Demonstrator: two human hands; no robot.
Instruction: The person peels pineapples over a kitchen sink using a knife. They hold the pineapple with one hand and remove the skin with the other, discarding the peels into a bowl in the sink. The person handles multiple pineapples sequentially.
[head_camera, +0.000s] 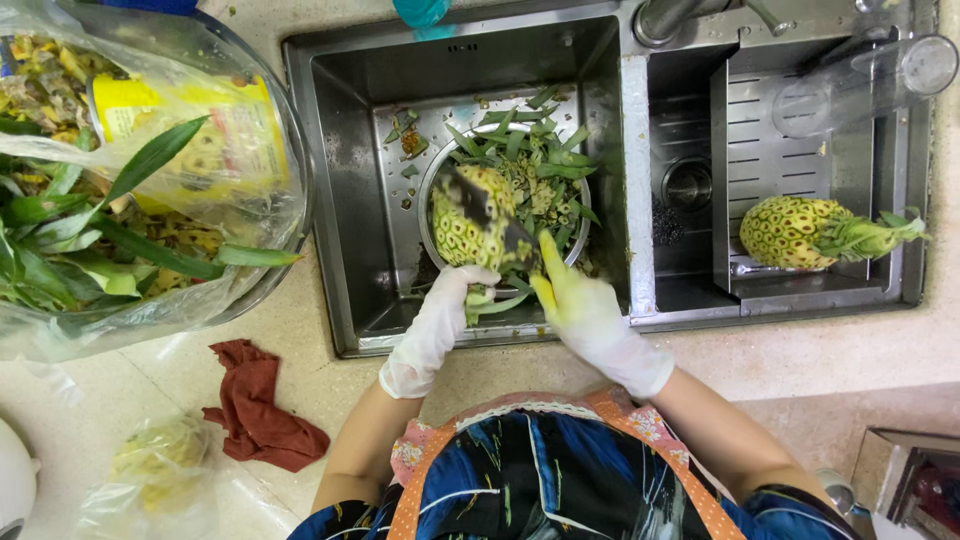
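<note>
While the peeling goes on over the sink, look far left of the fingers: a clear plastic bag (150, 190) stuffed with pineapple leaves and peel sits on the bench (800, 360), and a rust-red cloth (258, 405) lies crumpled below it. Now the left hand (440, 325), in a white glove, fingers (470, 280) curled tight around the leafy end of a half-peeled pineapple (470, 215). Just right of those fingers, the right hand (590, 315), gloved too, grips a knife (490, 212), its dark blade lying across the fruit. Under both, a round metal bowl (580, 235) of green trimmings rests in the steel sink (340, 180). Well right of the fingers, a second peeled pineapple (800, 232) lies on the drainer tray (770, 140).
</note>
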